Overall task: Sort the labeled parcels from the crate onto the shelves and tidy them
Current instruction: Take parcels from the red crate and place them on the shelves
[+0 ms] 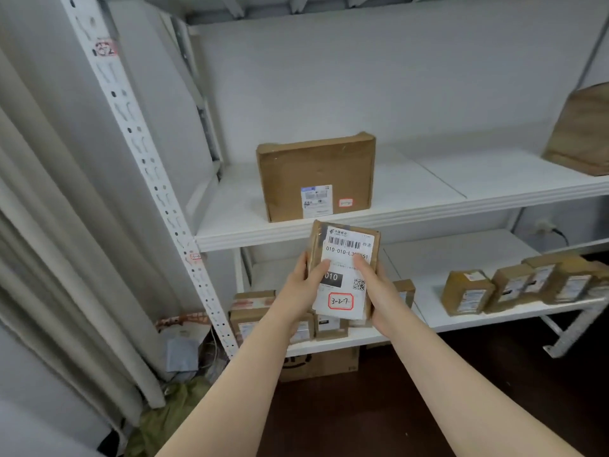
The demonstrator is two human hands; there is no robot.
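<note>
**Small taped parcel held in both hands at the shelf front**

I have the small parcel [349, 245] up in the air in front of the shelving, just below the front edge of the middle shelf [428, 216] and above the left end of the lower shelf [438, 258]. My left hand [298, 288] grips its left side and my right hand [379, 291] grips its right side. On both, the fingers curl behind and the thumbs lie across the white shipping label. A red-bordered tag [341, 301] near the bottom reads 3-2-7.

I judge it light, since two thumbs and fingertips carry it with ease. It looks like stiff cardboard wrapped in glossy tape, so the faces may be slippery. I would hold it by the long side edges, as now, where the corners give purchase, and keep my thumbs off the tag so it stays readable.

On the middle shelf a large flat cardboard box [316, 173] leans back, its foot close to the front edge, straight behind the parcel. That blocks the spot, though there is bare shelf on either side of it. Below my hands, small boxes [253, 308] crowd the front left corner of the lower shelf, and a row of parcels [514, 285] lines the front edge further right. A carton [323, 361] sits on the floor underneath. The crate is not in view.
</note>
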